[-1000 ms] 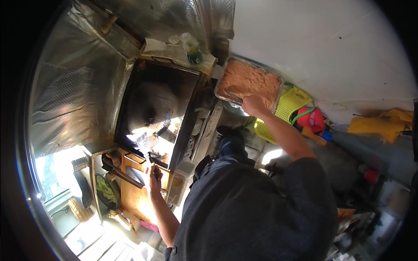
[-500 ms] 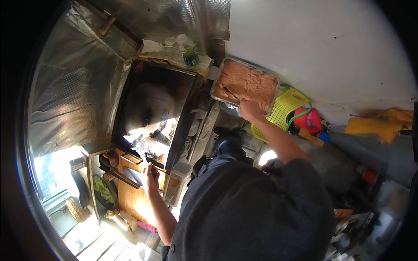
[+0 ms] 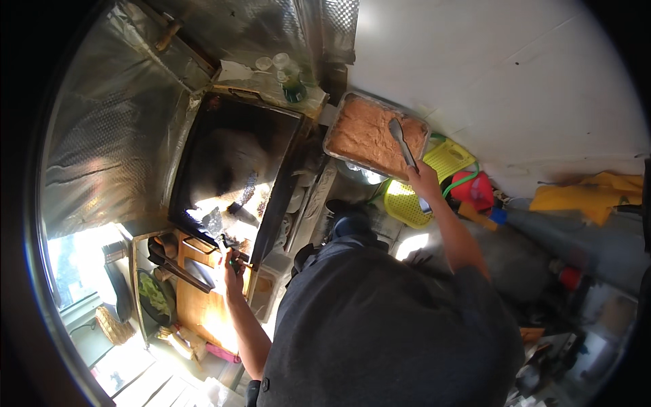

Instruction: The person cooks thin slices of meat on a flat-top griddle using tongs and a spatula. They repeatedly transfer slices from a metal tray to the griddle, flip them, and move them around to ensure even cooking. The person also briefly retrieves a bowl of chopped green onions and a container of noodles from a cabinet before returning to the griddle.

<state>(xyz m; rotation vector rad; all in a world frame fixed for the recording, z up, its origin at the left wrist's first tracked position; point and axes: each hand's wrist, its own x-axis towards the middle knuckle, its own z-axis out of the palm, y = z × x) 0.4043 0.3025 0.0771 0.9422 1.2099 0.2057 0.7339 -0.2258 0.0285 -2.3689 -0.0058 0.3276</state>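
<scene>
My right hand (image 3: 424,180) grips metal tongs (image 3: 401,142), their end over the right part of a rectangular metal tray (image 3: 327,146). A reddish-brown ground-meat-like mass (image 3: 365,132) fills this tray, its surface uneven. On the left, my left hand (image 3: 232,266) is closed around a dark-handled tool (image 3: 224,243) at the near edge of a large black griddle (image 3: 234,125). Glare and small size hide the tool's working end. Dark bits (image 3: 244,200) and bright sunlight lie on the griddle's near part.
A bottle with green liquid (image 3: 293,88) stands on the ledge behind the griddle. A wooden board (image 3: 196,308) is at its near side, beside a bowl of green leaves (image 3: 154,298). Right of the tray are a yellow perforated basket (image 3: 407,203) and yellow cloth (image 3: 576,200).
My right hand has moved right and slightly nearer, lifting the tongs from the left part of the mass to over its right part. My left hand stays at the griddle's edge.
</scene>
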